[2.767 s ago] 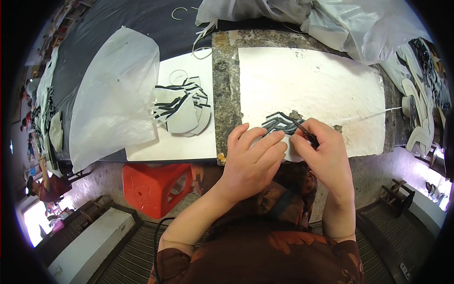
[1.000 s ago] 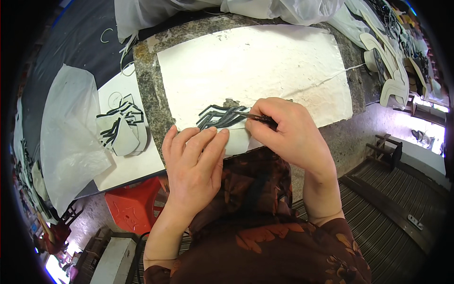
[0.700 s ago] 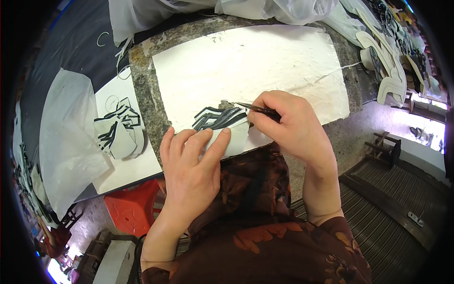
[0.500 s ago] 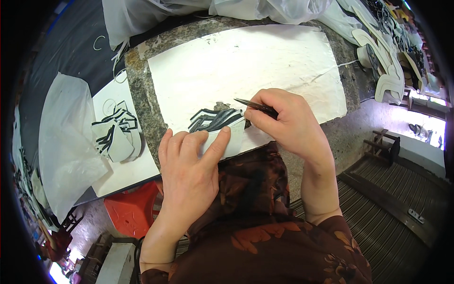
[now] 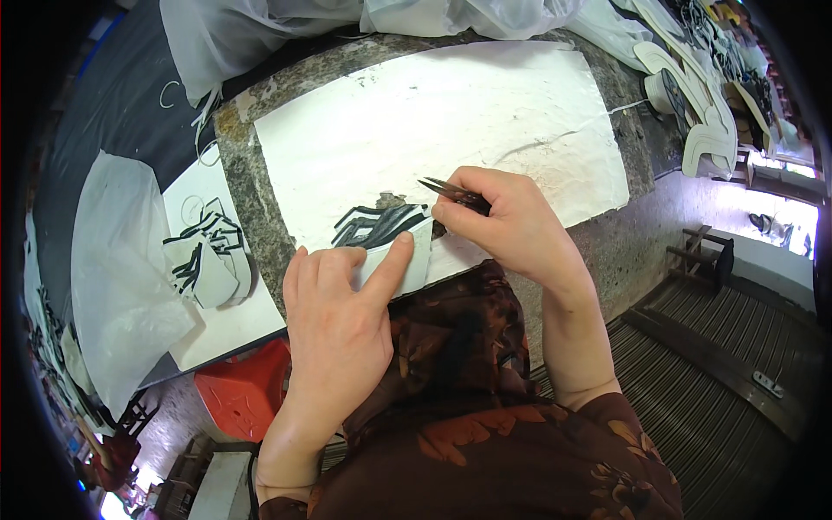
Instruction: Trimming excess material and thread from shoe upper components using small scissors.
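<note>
White sheet (image 5: pixel 485 113) covers the stone bench; the black-strapped cut piece (image 5: pixel 386 230) lies at its near edge. Left hand (image 5: pixel 338 321) pins it flat, fingers spread — keep that pressure. Right hand (image 5: pixel 511 225), beside it, pinches closed on dark tweezers (image 5: pixel 451 191) — tips should work low, just above the straps.

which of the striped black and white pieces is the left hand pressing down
The striped piece on the white sheet, pinned under the left hand, with the right hand beside it. The other striped pieces lie untouched on the side board.

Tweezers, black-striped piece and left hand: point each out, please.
tweezers (image 5: pixel 444 188), head view, on the dark prongs.
black-striped piece (image 5: pixel 381 227), head view, on its stripes.
left hand (image 5: pixel 338 321), head view, on its back.
</note>
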The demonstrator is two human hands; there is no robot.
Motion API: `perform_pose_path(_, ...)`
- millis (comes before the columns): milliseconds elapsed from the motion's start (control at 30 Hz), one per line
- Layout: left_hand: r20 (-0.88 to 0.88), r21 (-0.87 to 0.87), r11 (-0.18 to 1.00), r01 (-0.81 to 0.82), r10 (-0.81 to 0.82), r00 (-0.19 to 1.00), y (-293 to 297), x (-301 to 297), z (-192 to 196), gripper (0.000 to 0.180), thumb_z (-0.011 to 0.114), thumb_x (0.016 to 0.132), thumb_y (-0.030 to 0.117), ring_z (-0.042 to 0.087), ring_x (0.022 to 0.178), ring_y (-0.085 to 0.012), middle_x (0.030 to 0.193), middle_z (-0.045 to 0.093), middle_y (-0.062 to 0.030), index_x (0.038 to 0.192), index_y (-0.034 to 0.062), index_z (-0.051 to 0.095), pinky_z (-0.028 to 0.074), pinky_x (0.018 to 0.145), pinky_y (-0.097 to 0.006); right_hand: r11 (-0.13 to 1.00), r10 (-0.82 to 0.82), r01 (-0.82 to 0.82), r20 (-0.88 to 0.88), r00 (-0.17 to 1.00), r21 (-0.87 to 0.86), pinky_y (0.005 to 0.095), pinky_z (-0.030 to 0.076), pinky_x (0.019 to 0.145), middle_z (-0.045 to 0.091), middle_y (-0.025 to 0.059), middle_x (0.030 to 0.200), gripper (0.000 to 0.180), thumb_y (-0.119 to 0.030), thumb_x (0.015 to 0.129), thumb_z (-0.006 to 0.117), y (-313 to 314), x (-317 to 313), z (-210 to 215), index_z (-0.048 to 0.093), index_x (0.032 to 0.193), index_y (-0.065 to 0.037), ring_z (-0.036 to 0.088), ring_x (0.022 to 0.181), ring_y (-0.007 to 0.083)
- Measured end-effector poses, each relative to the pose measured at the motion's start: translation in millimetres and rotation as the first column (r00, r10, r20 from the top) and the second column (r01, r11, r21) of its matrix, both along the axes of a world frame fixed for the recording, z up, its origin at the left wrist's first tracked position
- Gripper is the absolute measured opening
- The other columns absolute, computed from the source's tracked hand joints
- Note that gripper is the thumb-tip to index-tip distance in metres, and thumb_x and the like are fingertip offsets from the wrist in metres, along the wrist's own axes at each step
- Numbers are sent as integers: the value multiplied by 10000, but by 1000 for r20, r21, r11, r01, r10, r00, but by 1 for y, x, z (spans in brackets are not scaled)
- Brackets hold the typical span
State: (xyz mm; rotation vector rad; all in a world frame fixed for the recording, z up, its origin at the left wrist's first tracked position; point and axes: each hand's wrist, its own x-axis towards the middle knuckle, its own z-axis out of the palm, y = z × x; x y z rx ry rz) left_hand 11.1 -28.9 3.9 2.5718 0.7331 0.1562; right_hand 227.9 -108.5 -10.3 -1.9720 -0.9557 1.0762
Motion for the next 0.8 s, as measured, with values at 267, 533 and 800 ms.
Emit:
perform_pose_path(267,44,-8,1000,-6,6,999,0,2,-3,569,644,846,-21,546,991,-316,1055,551,-122,1375,182,695,427,1024,-531,997,-66,63,-54,996,-41,371,482,648,638,165,732,303,-292,905,696,-6,-1,-12,688,937,10,577,646,253)
perform_pose_path(533,113,-7,1000,-4,5,994,5,-1,-6,566,655,786,-35,567,999,-330,1036,564,-121,1311,161,729,461,912,-468,996,-92,90,-85,992,-22,299,436,613,591,31,690,263,-240,927,717,-4,-9,-26,663,886,14,515,678,84)
perform_pose_path(800,308,55,926,-372,339,889,17,-51,-13,537,845,804,103,576,1143,-312,1212,595,-108,1323,85,709,482,1015,-421,991,-134,131,-151,979,-27,241,341,612,494,-82,746,193,-179,988,704,-7,-12,-18,634,884,-33,410,706,31)
